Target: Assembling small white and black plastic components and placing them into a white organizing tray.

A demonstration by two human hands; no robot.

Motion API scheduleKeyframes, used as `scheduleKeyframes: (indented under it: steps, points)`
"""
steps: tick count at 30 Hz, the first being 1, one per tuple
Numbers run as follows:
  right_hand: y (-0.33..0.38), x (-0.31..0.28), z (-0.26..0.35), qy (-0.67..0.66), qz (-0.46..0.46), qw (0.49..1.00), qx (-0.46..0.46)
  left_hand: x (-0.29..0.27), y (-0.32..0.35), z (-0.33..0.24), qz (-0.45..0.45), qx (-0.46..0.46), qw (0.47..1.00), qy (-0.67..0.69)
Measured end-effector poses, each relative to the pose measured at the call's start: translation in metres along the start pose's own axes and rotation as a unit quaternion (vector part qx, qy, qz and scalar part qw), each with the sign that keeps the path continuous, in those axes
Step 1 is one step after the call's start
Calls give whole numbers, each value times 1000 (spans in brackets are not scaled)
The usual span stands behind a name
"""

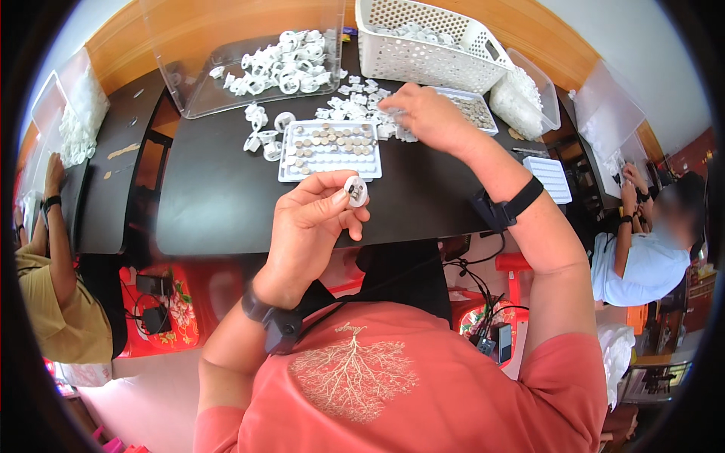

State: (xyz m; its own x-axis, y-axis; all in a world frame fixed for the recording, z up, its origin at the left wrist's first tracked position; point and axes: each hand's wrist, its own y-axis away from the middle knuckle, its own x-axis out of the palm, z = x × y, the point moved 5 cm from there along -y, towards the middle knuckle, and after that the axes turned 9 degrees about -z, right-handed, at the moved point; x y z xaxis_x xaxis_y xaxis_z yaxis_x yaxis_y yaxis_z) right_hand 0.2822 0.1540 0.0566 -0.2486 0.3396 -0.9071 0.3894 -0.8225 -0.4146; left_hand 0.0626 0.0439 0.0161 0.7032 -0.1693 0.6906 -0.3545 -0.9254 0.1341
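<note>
Between thumb and fingers, my left hand [316, 208] pinches a small round white plastic housing [356, 192] with dark and metallic parts inside it. Just beyond it lies a white tray [331, 169] with rows of small pockets, many of them holding small round metal discs [336, 142]. My right hand [423, 113] is over the right side of a loose pile of small white plastic pieces [355, 100]. Its fingers are smeared by motion, so whether they hold a piece is hidden. Several round white housings [264, 136] lie left of the tray.
A clear bin [249, 102] of white housings stands at the back left. A perforated white basket [423, 64] is behind my right hand, beside another disc tray [472, 113] and a bag of white pieces [519, 98]. Other people work at tables on both sides.
</note>
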Motion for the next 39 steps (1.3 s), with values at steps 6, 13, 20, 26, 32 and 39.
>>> scheduleKeyframes:
  steps: [6,13,20,26,32,39]
  points:
    - [27,-24,2,-132,-42,990,21,-1,-3,6,20,1,1000,4]
    - [57,-40,-6,-192,-45,967,163,-3,-3,8,27,12,999,-12]
    - [71,-27,19,-82,-39,990,105,-3,-1,8,30,16,999,-14]
    - [84,-35,27,-46,-22,995,90,-4,0,9,38,20,999,-10]
    - [95,-41,37,-29,-86,996,10,-3,3,8,36,23,999,-20]
    - [124,-47,51,-85,-96,992,-3,-5,-1,9,42,20,999,2]
